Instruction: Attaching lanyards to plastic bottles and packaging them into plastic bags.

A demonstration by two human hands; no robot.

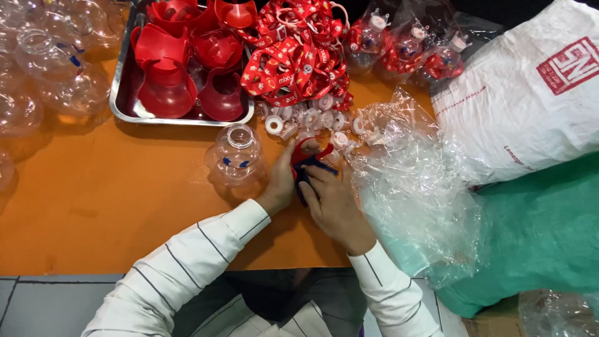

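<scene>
Centre of frame: both hands meet over a small red-and-dark-blue plastic piece [310,160] on the orange table [93,206]. Left hand [281,181] pinches its left edge, thumb and fingers closed on it. Right hand [334,203] lies across its lower part, fingers curled over the blue portion; most of the piece is covered, so its exact shape is unclear, possibly a strap end joined to a cap collar.

Handling judgement: light, thin, somewhat flexible moulded plastic; smooth, so it could slip. Best held by the edges between fingertips, as seen.

Just left of the hands, a clear plastic bottle [236,159] stands apart from them. Above centre: scattered white caps [312,120], a pile of red straps [296,53]. Upper left: metal tray [121,103] of red collars [165,87]. Right: crinkled clear bags [412,187], white sack [530,93], green cloth [536,237].
</scene>
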